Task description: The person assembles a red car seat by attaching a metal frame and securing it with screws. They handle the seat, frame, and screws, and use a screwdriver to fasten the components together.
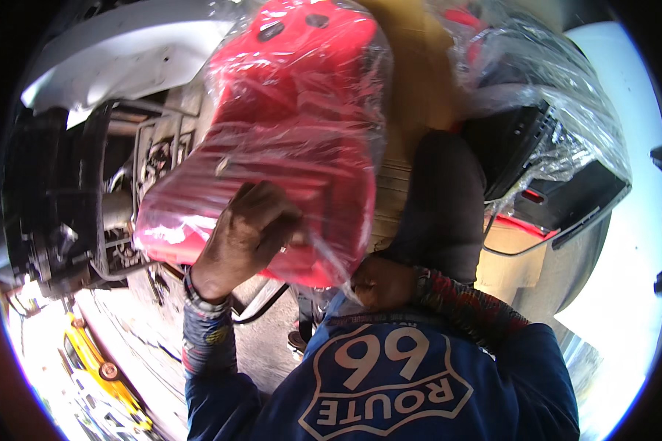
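Observation:
A red seat (294, 110) with two dark slots near its far end lies in front of me, wrapped in clear plastic film (272, 165). Over its near end, my left hand (246, 231) is closed, with its curled fingers pinching the film. My right hand (382, 283) is closed at the seat's near right corner, close to my body. A strand of stretched film runs from the left hand's fingers down to the right hand, which grips its end. The right hand's fingertips are partly hidden.
Cardboard (412, 81) lies beside the seat. To the right stands another wrapped item, a black part (577, 195) with red showing and loose clear plastic. At left are a black machine part (51, 195) and a metal frame (136, 173). A yellow car (99, 371) shows farther off.

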The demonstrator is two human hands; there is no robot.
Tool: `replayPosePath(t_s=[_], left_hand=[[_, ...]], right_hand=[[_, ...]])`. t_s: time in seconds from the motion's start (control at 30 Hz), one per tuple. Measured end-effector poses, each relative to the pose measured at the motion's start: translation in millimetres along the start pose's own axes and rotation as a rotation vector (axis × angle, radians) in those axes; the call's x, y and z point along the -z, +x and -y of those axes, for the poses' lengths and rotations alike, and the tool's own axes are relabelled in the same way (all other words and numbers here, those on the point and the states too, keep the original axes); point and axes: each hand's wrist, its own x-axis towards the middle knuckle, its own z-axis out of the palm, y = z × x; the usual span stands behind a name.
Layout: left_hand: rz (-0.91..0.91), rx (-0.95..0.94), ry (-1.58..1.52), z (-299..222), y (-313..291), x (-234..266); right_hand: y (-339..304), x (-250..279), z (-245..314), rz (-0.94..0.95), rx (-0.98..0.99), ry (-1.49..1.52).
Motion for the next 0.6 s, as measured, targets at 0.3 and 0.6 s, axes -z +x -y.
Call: replayPosePath(t_s=[0.3,0.6], left_hand=[[-0.441,0.010,0.065,42,-90,12],[-0.636,0.313,0.295,59,-113,1]], right_hand=[[-25,34,113,-0.499,-0.100,0.060],[25,14,106,-0.835,0.275,-0.746]])
